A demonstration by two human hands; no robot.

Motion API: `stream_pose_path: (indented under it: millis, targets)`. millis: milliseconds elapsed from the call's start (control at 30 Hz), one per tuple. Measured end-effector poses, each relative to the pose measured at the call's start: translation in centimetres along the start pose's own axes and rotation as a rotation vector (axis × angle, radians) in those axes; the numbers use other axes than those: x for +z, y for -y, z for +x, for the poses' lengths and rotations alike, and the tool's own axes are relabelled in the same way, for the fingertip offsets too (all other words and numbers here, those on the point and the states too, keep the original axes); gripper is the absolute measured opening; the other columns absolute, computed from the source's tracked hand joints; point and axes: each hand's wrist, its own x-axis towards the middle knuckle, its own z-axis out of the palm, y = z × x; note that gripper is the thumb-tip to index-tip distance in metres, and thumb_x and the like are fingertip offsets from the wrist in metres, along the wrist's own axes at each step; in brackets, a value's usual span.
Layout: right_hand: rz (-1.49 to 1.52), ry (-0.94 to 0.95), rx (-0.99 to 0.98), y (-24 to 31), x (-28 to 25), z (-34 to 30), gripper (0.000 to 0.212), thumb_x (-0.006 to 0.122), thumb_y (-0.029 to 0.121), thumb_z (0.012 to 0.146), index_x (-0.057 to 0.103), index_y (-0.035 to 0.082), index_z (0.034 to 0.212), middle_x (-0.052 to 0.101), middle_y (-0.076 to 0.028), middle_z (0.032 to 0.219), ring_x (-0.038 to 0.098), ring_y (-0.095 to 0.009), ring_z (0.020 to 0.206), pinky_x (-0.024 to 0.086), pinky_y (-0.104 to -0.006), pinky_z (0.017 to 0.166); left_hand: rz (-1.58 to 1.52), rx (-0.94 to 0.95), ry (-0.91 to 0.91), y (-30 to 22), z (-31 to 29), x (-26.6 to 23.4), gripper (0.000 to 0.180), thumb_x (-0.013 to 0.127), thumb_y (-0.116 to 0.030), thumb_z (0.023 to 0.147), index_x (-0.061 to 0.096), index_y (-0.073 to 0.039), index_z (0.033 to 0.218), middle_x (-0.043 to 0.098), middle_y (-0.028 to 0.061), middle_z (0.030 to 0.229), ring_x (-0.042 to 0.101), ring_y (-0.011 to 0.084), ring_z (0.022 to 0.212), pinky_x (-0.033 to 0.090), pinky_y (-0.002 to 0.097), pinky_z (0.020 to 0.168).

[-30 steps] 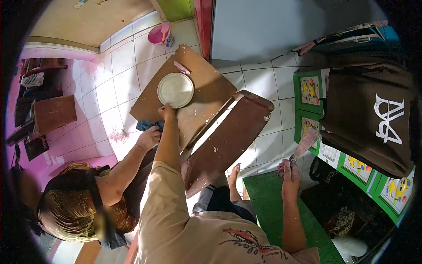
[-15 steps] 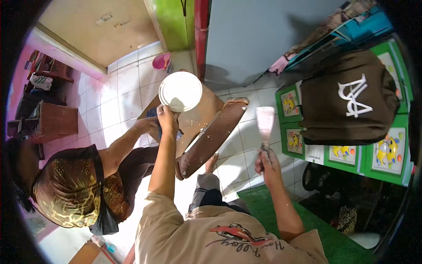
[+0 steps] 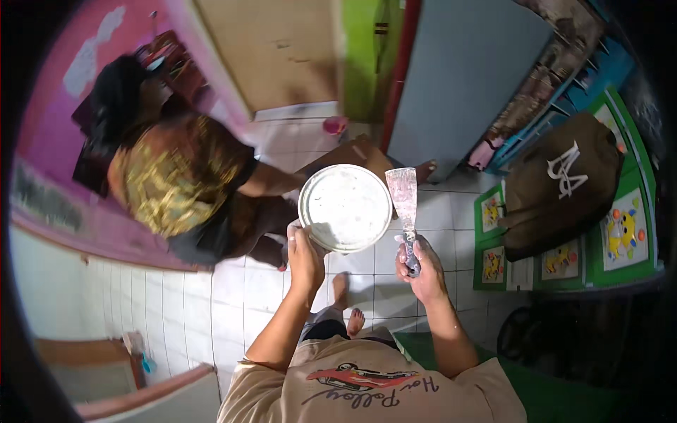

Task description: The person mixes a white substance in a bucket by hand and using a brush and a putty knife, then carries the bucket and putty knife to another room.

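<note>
My left hand is closed on the lower left edge of a round white bucket lid. The lid faces up, with smudges and small specks on its surface. In my right hand is a putty knife, gripped by its dark, dusty handle. Its wide blade points away from me and is coated with pale, pinkish residue. Blade and lid are side by side in front of me, with the blade close to the lid's right rim; I cannot tell whether they touch.
To the left, another person in a patterned shirt bends over, one arm reaching behind the lid. A brown board lies partly hidden there. A pink bucket stands by the door. At right, a dark jacket lies over green furniture.
My view has turned. The lid and putty knife have come much closer together. The other person appears farther up at left, and the long brown padded piece is no longer plainly visible.
</note>
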Motion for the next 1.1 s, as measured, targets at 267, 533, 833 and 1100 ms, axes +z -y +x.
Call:
stream_pose_path:
  millis: [267, 533, 833, 1100]
  targets:
    - [-0.324, 0.064, -0.037, -8.5, 11.9, -4.8, 0.017, 0.051, 0.025, 0.103, 0.047, 0.01, 0.097, 0.04, 0.004, 0.072, 0.038, -0.004, 0.057, 0.033, -0.022, 0.05, -0.127, 0.103, -0.144, -5.9, -11.6, -16.3, 0.028, 0.034, -0.013, 0.098, 0.046, -0.003, 0.121, 0.058, 0.0116, 0.107, 0.062, 0.0157, 0.087, 0.057, 0.0305, 0.071]
    - [-0.39, 0.375, 0.134, -18.9, 27.0, -9.9, 0.026, 0.056, 0.027, 0.101, 0.044, 0.012, 0.083, 0.042, 0.004, 0.068, 0.039, -0.005, 0.051, 0.033, -0.0228, 0.043, -0.375, 0.254, -0.401, -9.6, -21.5, -32.8, 0.033, 0.034, -0.014, 0.097, 0.044, -0.002, 0.126, 0.059, 0.0128, 0.116, 0.063, 0.0185, 0.102, 0.055, 0.0324, 0.086]
    - [-0.408, 0.821, 0.436, -32.4, 43.5, -20.4, 0.025, 0.056, 0.026, 0.101, 0.044, 0.01, 0.086, 0.04, 0.003, 0.069, 0.037, -0.005, 0.052, 0.032, -0.0218, 0.044, -0.788, 0.593, -0.475, -11.9, -32.4, -48.4, 0.072, 0.025, -0.06, 0.101, 0.029, -0.007, 0.15, 0.04, 0.0123, 0.15, 0.041, 0.0268, 0.137, 0.035, 0.0407, 0.114]
    - [-0.723, 1.243, 0.131, -41.5, 48.1, -26.5, 0.024, 0.055, 0.018, 0.1, 0.054, 0.003, 0.118, 0.055, -0.003, 0.077, 0.055, -0.013, 0.061, 0.044, -0.0298, 0.051, -0.77, 0.786, -0.93, -10.4, -40.6, -56.4, 0.08, 0.03, -0.067, 0.098, 0.025, -0.008, 0.151, 0.039, 0.0099, 0.15, 0.043, 0.0256, 0.136, 0.039, 0.0405, 0.111]
